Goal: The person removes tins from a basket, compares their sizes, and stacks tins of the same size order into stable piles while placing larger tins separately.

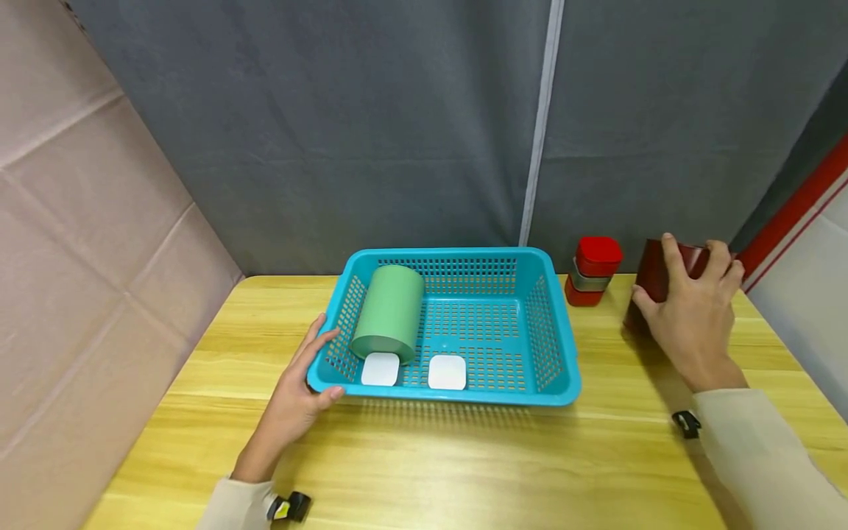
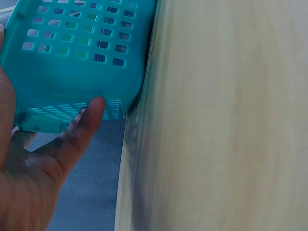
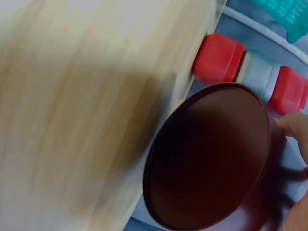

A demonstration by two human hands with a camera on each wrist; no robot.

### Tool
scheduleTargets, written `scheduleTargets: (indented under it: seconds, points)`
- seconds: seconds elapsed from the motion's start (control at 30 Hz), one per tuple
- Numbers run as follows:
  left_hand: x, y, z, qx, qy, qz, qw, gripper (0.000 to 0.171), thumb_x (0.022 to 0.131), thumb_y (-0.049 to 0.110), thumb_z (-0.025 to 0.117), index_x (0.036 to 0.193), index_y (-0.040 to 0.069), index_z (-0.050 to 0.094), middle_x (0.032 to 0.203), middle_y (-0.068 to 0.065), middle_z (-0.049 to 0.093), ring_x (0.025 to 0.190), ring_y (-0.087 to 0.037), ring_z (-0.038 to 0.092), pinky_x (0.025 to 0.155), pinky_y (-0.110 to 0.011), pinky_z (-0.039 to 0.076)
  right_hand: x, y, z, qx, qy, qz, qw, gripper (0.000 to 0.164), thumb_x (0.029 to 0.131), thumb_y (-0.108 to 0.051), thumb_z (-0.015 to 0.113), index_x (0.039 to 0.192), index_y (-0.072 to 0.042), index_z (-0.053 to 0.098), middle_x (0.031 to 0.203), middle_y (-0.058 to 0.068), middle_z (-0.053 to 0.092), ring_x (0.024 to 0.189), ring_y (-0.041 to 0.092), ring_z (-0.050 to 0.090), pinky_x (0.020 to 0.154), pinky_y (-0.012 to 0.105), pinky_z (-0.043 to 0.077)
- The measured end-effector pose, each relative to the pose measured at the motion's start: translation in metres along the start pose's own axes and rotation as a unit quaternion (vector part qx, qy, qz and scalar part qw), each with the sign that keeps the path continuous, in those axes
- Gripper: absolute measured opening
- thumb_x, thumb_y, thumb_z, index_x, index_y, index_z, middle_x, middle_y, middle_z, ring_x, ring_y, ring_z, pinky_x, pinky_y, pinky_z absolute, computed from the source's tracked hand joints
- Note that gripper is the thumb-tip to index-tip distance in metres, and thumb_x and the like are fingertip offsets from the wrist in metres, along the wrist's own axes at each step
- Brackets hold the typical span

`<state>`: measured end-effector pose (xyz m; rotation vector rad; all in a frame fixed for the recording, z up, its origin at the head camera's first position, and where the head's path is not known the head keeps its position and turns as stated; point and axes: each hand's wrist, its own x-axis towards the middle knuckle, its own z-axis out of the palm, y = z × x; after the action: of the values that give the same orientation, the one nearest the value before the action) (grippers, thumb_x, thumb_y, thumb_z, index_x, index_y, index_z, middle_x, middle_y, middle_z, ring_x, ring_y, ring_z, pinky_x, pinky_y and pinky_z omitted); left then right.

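A turquoise plastic basket (image 1: pixel 437 396) with perforated walls is on the wooden table, and my left hand (image 1: pixel 294 405) holds its near left corner, thumb at the front rim and fingers along the left side. In the left wrist view a finger lies against the outside of the basket wall (image 2: pixel 72 72). My right hand (image 1: pixel 695 324) grips a dark red canister (image 1: pixel 652 276) from above, far to the right. The canister's round base (image 3: pixel 211 159) faces the right wrist camera, tilted above the table. Inside the basket, a green cylindrical canister (image 1: pixel 389 313) lies on its left side.
Two white square-topped pieces (image 1: pixel 380 369) sit at the basket's front wall. Between basket and right hand stands a stack of small red and grey containers (image 1: pixel 598 258). A grey curtain (image 1: pixel 371 147) hangs behind the table; a pale cloth wall (image 1: pixel 99 258) is at left.
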<state>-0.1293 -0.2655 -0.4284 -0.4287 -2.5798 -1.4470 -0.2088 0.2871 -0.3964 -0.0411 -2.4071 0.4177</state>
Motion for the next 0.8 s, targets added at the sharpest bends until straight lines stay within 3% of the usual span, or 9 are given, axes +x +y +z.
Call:
scheduleTargets:
  seconds: [0.23, 0.47, 0.63, 0.8]
  points:
    - [-0.001, -0.002, 0.001, -0.005, 0.002, 0.003, 1.0000, 0.085, 0.082, 0.011, 0.084, 0.158, 0.021, 0.046, 0.178, 0.000, 0.013, 0.158, -0.046, 0.021, 0.105, -0.005, 0.038, 0.006, 0.010, 0.013, 0.025, 0.046, -0.029, 0.998, 0.085, 0.086, -0.013, 0.084, 0.159, -0.018, 0.043, 0.153, 0.034, 0.028, 0.139, 0.067, 0.026, 0.091, 0.082, 0.043]
    - [-0.002, -0.004, 0.003, -0.009, 0.002, 0.006, 0.9999, 0.085, 0.081, 0.011, 0.085, 0.157, 0.020, 0.047, 0.178, -0.005, 0.014, 0.158, -0.048, 0.021, 0.105, -0.005, 0.039, 0.006, 0.021, 0.019, 0.042, 0.065, -0.050, 0.996, 0.081, 0.085, -0.011, 0.083, 0.156, -0.014, 0.045, 0.153, 0.036, 0.029, 0.141, 0.070, 0.022, 0.112, 0.079, 0.031]
    - [-0.001, -0.004, 0.003, -0.012, -0.001, 0.002, 0.9999, 0.085, 0.082, 0.012, 0.084, 0.158, 0.021, 0.046, 0.178, 0.002, 0.013, 0.158, -0.046, 0.022, 0.105, -0.006, 0.040, 0.004, 0.021, 0.016, 0.034, 0.059, -0.035, 0.997, 0.077, 0.085, -0.011, 0.082, 0.153, -0.011, 0.045, 0.153, 0.034, 0.029, 0.142, 0.069, 0.021, 0.110, 0.081, 0.032]
    - [0.000, -0.004, 0.001, -0.008, 0.000, 0.005, 1.0000, 0.085, 0.083, 0.015, 0.084, 0.158, 0.023, 0.046, 0.178, 0.002, 0.012, 0.158, -0.046, 0.021, 0.104, -0.006, 0.040, 0.001, 0.016, 0.012, 0.016, 0.041, 0.007, 0.999, 0.073, 0.086, -0.013, 0.082, 0.148, -0.008, 0.044, 0.155, 0.032, 0.029, 0.143, 0.065, 0.022, 0.092, 0.084, 0.042]
